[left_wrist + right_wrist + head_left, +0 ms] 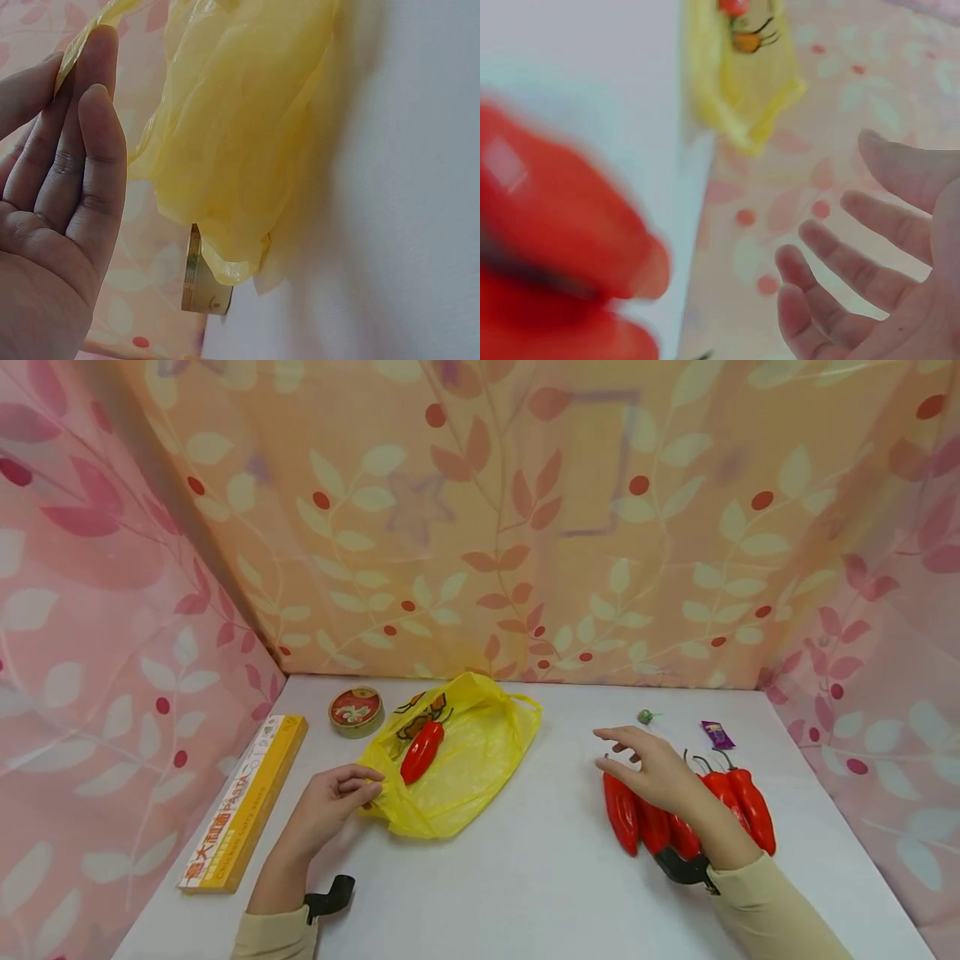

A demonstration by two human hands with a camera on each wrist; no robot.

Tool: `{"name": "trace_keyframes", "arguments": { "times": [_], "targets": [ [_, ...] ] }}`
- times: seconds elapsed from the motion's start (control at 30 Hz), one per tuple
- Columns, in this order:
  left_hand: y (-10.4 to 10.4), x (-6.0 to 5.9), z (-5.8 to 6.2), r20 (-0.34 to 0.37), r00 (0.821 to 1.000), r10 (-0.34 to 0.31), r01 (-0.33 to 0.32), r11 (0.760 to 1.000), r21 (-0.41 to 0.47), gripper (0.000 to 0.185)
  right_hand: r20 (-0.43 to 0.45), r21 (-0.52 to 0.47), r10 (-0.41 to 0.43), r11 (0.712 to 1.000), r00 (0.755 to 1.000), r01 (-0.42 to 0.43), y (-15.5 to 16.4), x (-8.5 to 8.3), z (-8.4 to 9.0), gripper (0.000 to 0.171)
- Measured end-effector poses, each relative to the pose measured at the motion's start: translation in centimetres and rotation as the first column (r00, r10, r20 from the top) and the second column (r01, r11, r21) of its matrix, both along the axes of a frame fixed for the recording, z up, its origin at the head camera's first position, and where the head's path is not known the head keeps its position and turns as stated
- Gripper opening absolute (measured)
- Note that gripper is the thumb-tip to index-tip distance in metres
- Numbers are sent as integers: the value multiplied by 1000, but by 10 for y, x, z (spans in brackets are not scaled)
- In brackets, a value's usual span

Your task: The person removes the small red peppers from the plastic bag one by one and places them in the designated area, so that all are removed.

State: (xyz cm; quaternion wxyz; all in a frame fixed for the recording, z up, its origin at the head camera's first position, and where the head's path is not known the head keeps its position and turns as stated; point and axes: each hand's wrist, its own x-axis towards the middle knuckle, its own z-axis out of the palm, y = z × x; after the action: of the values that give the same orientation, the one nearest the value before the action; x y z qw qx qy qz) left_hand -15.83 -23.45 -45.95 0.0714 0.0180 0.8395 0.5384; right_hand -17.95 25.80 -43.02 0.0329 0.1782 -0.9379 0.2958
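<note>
A yellow plastic bag (457, 768) lies on the white table (525, 877) with one red pepper (422, 752) on its mouth. My left hand (358, 787) pinches the bag's near-left edge; in the left wrist view the edge runs over the fingertips (94, 45) and the bag (240, 135) bulges beside them. Several red peppers (753, 810) lie in a bunch at the right. My right hand (626, 758) hovers just above them with its fingers spread, holding nothing. The right wrist view shows the spread fingers (855, 259), blurred peppers (555, 225) and the far bag (742, 67).
A long yellow pasta box (243, 802) lies along the left edge. A round red tin (356, 710) stands behind the bag. A small green item (645, 717) and a purple wrapper (717, 734) lie behind the peppers. Floral curtains wall three sides.
</note>
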Motion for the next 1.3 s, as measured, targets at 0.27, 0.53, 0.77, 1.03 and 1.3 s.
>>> {"name": "trace_keyframes", "arguments": {
  "times": [0.27, 0.53, 0.77, 1.03, 1.3],
  "targets": [
    [-3, 0, -1, -2, 1000, -3, 3, 1000, 7, 34, 21, -161, 42, 986, 999, -39, -40, -15, 15, 55],
    [-3, -1, -3, -18, 1000, -6, 6, 1000, 10, 31, 55, -254, 99, 964, 994, -82, -74, -36, 19, 49],
    [-3, -1, -4, -19, 1000, -6, 6, 1000, 14, 30, 98, -307, 165, 943, 981, -128, -106, -49, 16, 49],
    [-2, 0, -3, -21, 1000, -9, 9, 1000, 21, 31, 161, -330, 190, 935, 968, -129, -142, -67, 9, 47],
    [-2, 1, -1, -18, 1000, -9, 9, 1000, 21, 29, 198, -350, 226, 925, 954, -147, -179, -92, -5, 45]
  ]
}}
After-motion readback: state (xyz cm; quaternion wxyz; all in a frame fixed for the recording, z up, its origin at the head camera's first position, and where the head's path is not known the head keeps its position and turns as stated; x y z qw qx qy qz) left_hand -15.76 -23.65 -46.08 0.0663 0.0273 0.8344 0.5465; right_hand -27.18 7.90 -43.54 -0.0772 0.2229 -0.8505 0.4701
